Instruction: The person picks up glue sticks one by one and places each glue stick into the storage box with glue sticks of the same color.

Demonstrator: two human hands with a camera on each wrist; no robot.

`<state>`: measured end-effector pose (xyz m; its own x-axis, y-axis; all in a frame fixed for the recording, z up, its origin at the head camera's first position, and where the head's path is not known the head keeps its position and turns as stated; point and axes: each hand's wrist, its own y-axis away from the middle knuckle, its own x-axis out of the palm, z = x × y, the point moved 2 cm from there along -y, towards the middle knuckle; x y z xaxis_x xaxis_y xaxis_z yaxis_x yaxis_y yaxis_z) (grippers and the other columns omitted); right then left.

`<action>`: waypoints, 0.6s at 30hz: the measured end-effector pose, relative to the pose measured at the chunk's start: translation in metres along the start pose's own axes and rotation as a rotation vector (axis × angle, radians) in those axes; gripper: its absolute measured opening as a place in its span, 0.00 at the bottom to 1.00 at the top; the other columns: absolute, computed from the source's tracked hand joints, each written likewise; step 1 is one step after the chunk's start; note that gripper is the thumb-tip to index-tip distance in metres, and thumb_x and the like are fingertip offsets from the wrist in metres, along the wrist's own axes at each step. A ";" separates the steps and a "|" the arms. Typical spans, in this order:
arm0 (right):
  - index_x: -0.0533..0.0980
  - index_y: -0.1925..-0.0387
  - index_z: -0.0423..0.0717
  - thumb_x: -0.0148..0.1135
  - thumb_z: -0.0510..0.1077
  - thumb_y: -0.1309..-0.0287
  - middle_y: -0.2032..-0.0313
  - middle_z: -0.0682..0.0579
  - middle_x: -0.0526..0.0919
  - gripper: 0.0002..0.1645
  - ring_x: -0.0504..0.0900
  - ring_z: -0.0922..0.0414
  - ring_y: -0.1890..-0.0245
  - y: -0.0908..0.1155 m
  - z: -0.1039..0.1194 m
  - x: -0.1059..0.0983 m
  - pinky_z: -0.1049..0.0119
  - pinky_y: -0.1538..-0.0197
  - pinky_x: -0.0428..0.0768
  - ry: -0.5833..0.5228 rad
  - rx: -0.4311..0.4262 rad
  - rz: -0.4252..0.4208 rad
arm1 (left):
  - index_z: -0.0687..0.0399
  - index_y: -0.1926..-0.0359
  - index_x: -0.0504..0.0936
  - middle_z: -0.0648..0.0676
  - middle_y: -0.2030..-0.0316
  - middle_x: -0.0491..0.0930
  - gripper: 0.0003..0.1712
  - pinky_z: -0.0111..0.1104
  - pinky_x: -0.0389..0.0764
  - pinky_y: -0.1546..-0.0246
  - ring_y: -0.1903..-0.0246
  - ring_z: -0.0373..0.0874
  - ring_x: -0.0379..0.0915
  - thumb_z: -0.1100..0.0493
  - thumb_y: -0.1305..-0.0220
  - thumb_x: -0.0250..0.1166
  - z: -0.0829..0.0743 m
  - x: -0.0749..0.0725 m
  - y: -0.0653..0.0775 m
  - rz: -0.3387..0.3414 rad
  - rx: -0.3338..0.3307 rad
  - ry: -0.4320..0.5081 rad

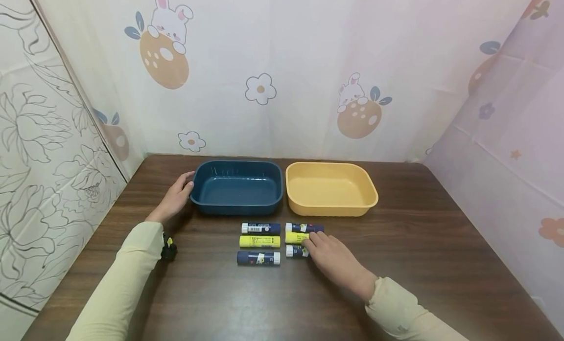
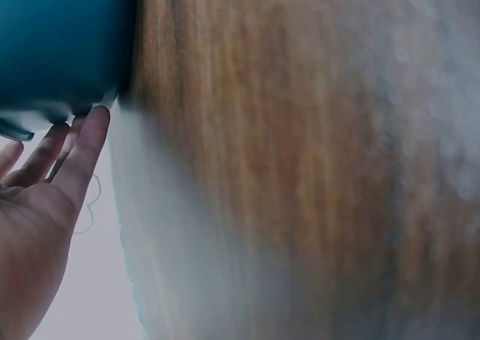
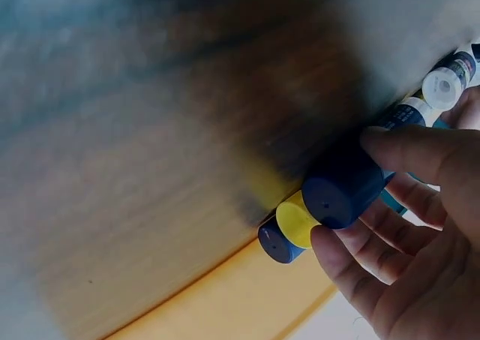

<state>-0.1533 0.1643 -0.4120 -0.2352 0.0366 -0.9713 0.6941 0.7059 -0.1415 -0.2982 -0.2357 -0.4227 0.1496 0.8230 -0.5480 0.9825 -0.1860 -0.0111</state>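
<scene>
At the left end of the dark blue plastic bin [image 1: 238, 209], my left hand [image 1: 176, 196] touches its side with fairly straight fingers. The left wrist view shows those fingertips right at the wall of the blue bin [image 2: 64, 40]. My right hand [image 1: 332, 260] is over the right column of glue sticks. It pinches the nearest navy glue stick [image 3: 341, 182] between thumb and fingers, low over the table. Just beyond lie a yellow glue stick [image 1: 296, 237] and another navy glue stick [image 1: 304, 227], both partly covered by the hand in the head view.
A left column holds a navy glue stick [image 1: 262, 228], a yellow glue stick [image 1: 260, 241] and a navy glue stick [image 1: 257, 258]. A yellow bin [image 1: 330, 210] stands right of the blue one. Behind the brown wooden table [image 1: 211, 302] hangs a printed curtain [image 1: 304, 52].
</scene>
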 end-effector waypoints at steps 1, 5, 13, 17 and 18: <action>0.76 0.53 0.42 0.69 0.36 0.47 0.63 0.49 0.77 0.18 0.74 0.56 0.64 0.001 0.001 0.000 0.64 0.63 0.80 0.002 0.000 0.003 | 0.63 0.27 0.45 0.71 0.33 0.53 0.30 0.57 0.60 0.39 0.36 0.65 0.54 0.54 0.22 0.34 0.000 0.000 0.000 0.000 0.000 0.004; 0.75 0.53 0.42 0.69 0.37 0.46 0.62 0.49 0.76 0.18 0.73 0.56 0.64 0.002 0.001 -0.003 0.65 0.63 0.79 0.003 0.004 0.005 | 0.62 0.27 0.46 0.71 0.33 0.53 0.29 0.57 0.62 0.40 0.37 0.65 0.55 0.54 0.22 0.35 0.000 0.001 0.002 0.001 -0.003 0.032; 0.75 0.54 0.42 0.74 0.40 0.53 0.62 0.48 0.77 0.23 0.72 0.55 0.64 -0.003 -0.003 -0.016 0.65 0.62 0.79 0.009 0.019 -0.023 | 0.61 0.27 0.47 0.72 0.35 0.56 0.29 0.58 0.65 0.42 0.38 0.65 0.56 0.53 0.22 0.35 0.001 0.000 0.000 0.000 -0.006 0.073; 0.76 0.55 0.41 0.74 0.40 0.53 0.64 0.49 0.76 0.22 0.72 0.55 0.65 -0.007 -0.007 -0.021 0.66 0.65 0.78 0.008 0.006 -0.055 | 0.61 0.27 0.46 0.72 0.36 0.56 0.29 0.58 0.64 0.42 0.38 0.65 0.57 0.53 0.23 0.35 0.002 0.000 0.000 0.005 -0.014 0.080; 0.76 0.55 0.41 0.74 0.39 0.53 0.65 0.49 0.76 0.22 0.72 0.55 0.66 -0.007 -0.008 -0.022 0.66 0.65 0.78 0.008 0.001 -0.063 | 0.61 0.27 0.46 0.71 0.36 0.56 0.30 0.58 0.64 0.41 0.38 0.65 0.57 0.53 0.23 0.35 0.002 0.000 0.000 0.007 -0.017 0.081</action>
<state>-0.1586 0.1637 -0.3885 -0.2841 -0.0026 -0.9588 0.6780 0.7066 -0.2028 -0.2989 -0.2368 -0.4241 0.1643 0.8625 -0.4786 0.9830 -0.1834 0.0069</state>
